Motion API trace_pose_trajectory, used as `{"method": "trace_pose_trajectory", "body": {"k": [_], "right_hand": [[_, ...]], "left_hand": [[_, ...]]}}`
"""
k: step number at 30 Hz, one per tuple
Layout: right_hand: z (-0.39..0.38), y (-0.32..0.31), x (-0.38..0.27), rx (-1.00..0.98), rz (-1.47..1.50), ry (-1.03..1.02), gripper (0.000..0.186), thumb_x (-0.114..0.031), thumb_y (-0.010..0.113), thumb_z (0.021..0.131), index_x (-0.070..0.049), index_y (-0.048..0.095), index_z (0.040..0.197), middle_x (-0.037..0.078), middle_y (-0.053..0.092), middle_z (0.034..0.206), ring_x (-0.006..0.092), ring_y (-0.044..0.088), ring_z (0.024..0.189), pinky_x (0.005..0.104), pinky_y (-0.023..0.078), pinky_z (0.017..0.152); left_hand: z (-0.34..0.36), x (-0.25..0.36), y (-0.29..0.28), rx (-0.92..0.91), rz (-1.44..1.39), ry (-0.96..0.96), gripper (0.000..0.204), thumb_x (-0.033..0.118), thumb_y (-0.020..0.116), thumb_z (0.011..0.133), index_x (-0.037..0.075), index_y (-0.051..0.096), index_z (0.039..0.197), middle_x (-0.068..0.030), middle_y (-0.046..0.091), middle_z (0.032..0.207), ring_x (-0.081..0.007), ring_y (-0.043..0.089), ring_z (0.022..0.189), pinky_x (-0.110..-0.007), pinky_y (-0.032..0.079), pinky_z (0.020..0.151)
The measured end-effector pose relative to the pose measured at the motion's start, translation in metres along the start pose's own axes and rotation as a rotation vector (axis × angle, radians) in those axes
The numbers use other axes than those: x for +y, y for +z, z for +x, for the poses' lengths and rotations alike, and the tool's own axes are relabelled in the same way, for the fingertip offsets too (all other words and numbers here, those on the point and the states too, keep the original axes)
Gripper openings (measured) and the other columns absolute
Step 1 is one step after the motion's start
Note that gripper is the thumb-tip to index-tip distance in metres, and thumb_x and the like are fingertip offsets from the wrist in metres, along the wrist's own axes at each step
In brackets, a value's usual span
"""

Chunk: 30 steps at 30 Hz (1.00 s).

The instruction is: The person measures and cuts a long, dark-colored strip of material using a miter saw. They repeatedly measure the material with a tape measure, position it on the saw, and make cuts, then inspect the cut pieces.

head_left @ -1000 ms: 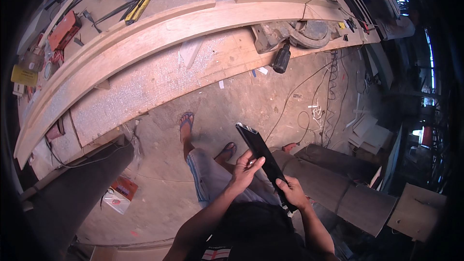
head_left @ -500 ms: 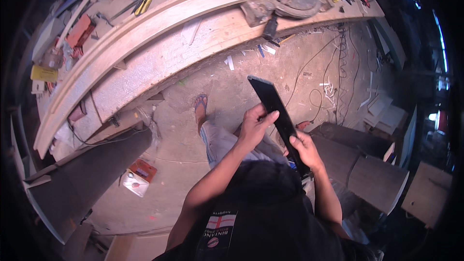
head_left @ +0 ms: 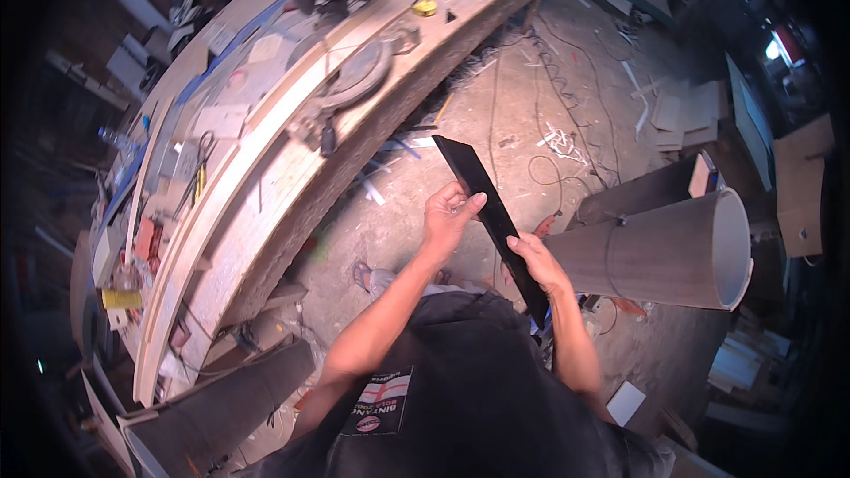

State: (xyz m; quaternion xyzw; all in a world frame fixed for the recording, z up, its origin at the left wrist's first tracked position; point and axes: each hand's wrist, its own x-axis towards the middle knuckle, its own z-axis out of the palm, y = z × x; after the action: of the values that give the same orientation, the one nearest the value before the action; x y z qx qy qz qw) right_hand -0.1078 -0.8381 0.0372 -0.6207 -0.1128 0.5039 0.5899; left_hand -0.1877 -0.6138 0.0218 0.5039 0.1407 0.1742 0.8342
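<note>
A long, flat black strip (head_left: 496,221) is held at a slant in front of my body, its upper end over the floor. My left hand (head_left: 452,217) grips its upper half, the thumb along the face. Lower down, my right hand (head_left: 536,261) is closed on it with the thumb on top. Both forearms come up from the lower edge beside my dark shirt (head_left: 425,398). A sandalled foot (head_left: 361,276) shows partly below my left arm.
The workbench (head_left: 248,274) runs diagonally at left, with curved wooden strips (head_left: 199,235), a power saw (head_left: 345,80) and scattered tools. Large grey tubes (head_left: 655,252) lie at right and lower left. Cables (head_left: 602,150), offcuts and boards (head_left: 691,115) lie on the floor (head_left: 522,97).
The view has swung round to the right, so the bench now runs diagonally down the left side and more of the right-hand tube shows. The black strip stays in both hands.
</note>
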Motion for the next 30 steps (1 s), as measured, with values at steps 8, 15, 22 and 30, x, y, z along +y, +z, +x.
{"method": "trace_pose_trajectory", "body": {"k": [8, 15, 22, 30], "right_hand": [[0.02, -0.074, 0.004, -0.192, 0.365, 0.011, 0.053, -0.057, 0.059, 0.108, -0.005, 0.064, 0.109, 0.009, 0.063, 0.068, 0.0207, 0.06, 0.048, 0.0335, 0.049, 0.045], [0.113, -0.114, -0.007, 0.022, 0.305, -0.2, 0.052, -0.049, 0.056, 0.112, -0.005, 0.063, 0.141, 0.006, 0.069, 0.106, 0.0165, 0.067, 0.095, 0.0324, 0.054, 0.087], [0.206, -0.177, -0.079, 0.147, -0.089, -0.325, 0.055, -0.044, 0.063, 0.113, -0.005, 0.059, 0.15, 0.002, 0.066, 0.111, 0.0145, 0.063, 0.107, 0.0319, 0.049, 0.099], [0.314, -0.244, -0.166, 0.135, -0.108, -0.298, 0.054, -0.036, 0.064, 0.113, -0.004, 0.055, 0.155, 0.006, 0.068, 0.123, 0.0159, 0.062, 0.115, 0.0344, 0.048, 0.107]], "left_hand": [[0.073, -0.006, 0.079, -0.049, 0.072, -0.087, 0.023, 0.018, 0.083, 0.102, 0.005, 0.076, 0.119, -0.0001, 0.077, 0.099, -0.0077, 0.071, 0.094, -0.028, 0.06, 0.082], [0.176, -0.009, 0.096, -0.08, 0.326, -0.036, 0.037, 0.015, 0.091, 0.094, -0.002, 0.074, 0.122, -0.002, 0.077, 0.1, -0.0026, 0.065, 0.077, -0.02, 0.052, 0.067], [0.312, -0.012, 0.118, -0.102, 0.287, -0.002, 0.045, 0.011, 0.093, 0.091, -0.006, 0.072, 0.126, -0.0054, 0.077, 0.102, -0.0036, 0.069, 0.077, -0.02, 0.054, 0.066], [0.452, 0.009, 0.136, -0.088, 0.195, 0.012, 0.046, 0.008, 0.092, 0.091, -0.004, 0.071, 0.13, -0.0026, 0.079, 0.089, -0.0037, 0.068, 0.07, -0.022, 0.054, 0.061]]}}
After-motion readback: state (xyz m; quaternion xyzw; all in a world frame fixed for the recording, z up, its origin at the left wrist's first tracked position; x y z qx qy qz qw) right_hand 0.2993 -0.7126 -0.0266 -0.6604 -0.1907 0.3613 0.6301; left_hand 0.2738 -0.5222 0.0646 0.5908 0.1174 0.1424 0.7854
